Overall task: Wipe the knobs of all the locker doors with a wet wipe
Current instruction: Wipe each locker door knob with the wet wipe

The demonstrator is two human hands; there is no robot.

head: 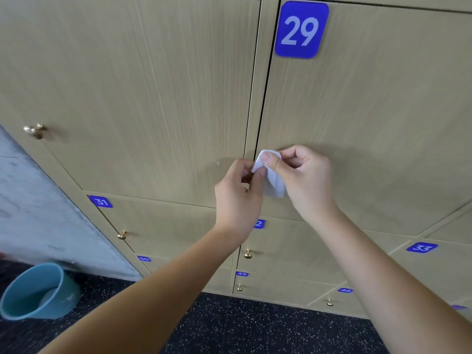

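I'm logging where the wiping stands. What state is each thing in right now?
wet wipe: crumpled, pinched by both hands at door 29's left edge.
left hand: pinches the wipe.
right hand: pinches the wipe.
door 29: closed; its knob is hidden.
upper left knob: bare, untouched.
bucket: on the floor, tilted, open.

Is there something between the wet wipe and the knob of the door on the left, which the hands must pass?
Nothing visible does. The wet wipe is pinched by the left hand and right hand in front of door 29. The brass knob lies far left, with only flat door panel between.
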